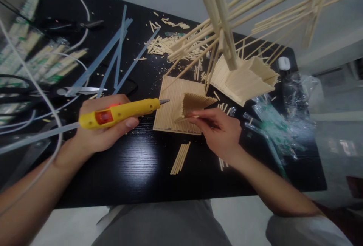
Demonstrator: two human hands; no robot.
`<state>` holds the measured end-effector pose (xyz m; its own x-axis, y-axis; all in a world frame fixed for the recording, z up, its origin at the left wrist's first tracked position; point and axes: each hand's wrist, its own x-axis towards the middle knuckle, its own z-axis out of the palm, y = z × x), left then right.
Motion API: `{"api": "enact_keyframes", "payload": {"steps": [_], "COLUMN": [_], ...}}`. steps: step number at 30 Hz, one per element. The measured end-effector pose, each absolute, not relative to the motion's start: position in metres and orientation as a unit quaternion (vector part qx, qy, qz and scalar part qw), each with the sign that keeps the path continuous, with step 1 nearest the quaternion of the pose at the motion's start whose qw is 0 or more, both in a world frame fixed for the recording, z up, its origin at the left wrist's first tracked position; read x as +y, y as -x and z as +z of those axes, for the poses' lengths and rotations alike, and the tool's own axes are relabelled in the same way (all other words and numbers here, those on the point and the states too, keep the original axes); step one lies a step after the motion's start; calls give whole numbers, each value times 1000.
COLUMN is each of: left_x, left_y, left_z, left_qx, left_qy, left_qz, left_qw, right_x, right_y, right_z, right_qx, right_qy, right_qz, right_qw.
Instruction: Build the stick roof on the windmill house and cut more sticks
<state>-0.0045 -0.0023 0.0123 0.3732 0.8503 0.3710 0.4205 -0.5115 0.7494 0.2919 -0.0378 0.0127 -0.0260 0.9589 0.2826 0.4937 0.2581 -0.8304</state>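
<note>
Over tbl, L hand clasps glue-gun, R pinches prob. stick.

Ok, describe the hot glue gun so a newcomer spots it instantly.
Over the left half of the black table, find the person's left hand. It grips the hot glue gun, whose metal nozzle points toward the wooden-stick panel. Unlike the translucent glue sticks nearby, it is bright yellow with a red patch on its side.
</note>
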Motion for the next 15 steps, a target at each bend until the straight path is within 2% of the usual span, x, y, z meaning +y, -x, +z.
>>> {"api": "enact_keyframes", "payload": {"steps": [15], "left_x": [-3], "left_y": [1], "left_z": [14], "left_qx": [425], "left_qy": [-781], "left_qz": [372], "left_qw": [268], "right_x": [-37], "right_y": [-291], "right_z": [13], "right_qx": [-689], "right_qy": [533], "right_qz": [267], "right_qw": [413]}}
